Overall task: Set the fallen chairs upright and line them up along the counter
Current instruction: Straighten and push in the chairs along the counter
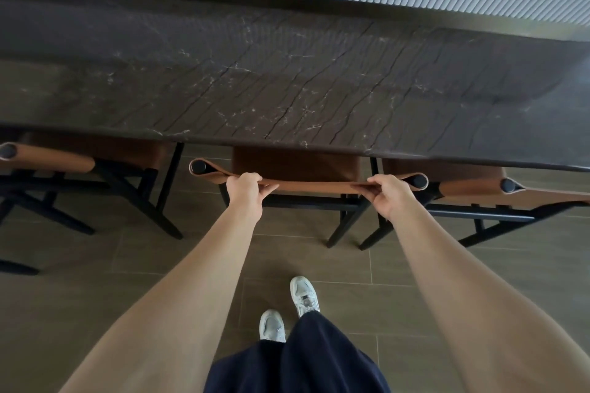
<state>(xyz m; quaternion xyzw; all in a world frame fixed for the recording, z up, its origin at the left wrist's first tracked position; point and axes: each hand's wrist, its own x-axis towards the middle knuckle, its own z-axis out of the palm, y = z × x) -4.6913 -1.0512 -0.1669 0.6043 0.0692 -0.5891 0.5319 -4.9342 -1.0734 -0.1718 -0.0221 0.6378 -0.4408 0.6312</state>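
Overhead, the long dark veined stone counter (pixel 287 80) spans the whole view from left to right, its near edge overhanging three upright chairs with tan leather sling backs and black wooden frames. Counted left to right: a left chair (pixel 48 159), only partly in view and set well apart; a middle chair (pixel 297 166), directly ahead of the person; and a right chair (pixel 517 191), whose back post lies just beside the middle chair's right post. No fallen chair is visible. The middle chair's backrest band (pixel 316 186) runs parallel to the counter edge, its long axis left to right, with the seat already tucked under the overhang. Both arms reach forward about equally, so neither hand is clearly nearer. The left hand (pixel 244 190) is closed over the band near its left post, and the right hand (pixel 388 193) is closed over it near the right post. Any remaining adjustment would probably be a small push or sideways shift along the counter, judged from the uneven gaps. Below, two pale sneakers (pixel 303 295) stand on brown floor tiles (pixel 95 265).
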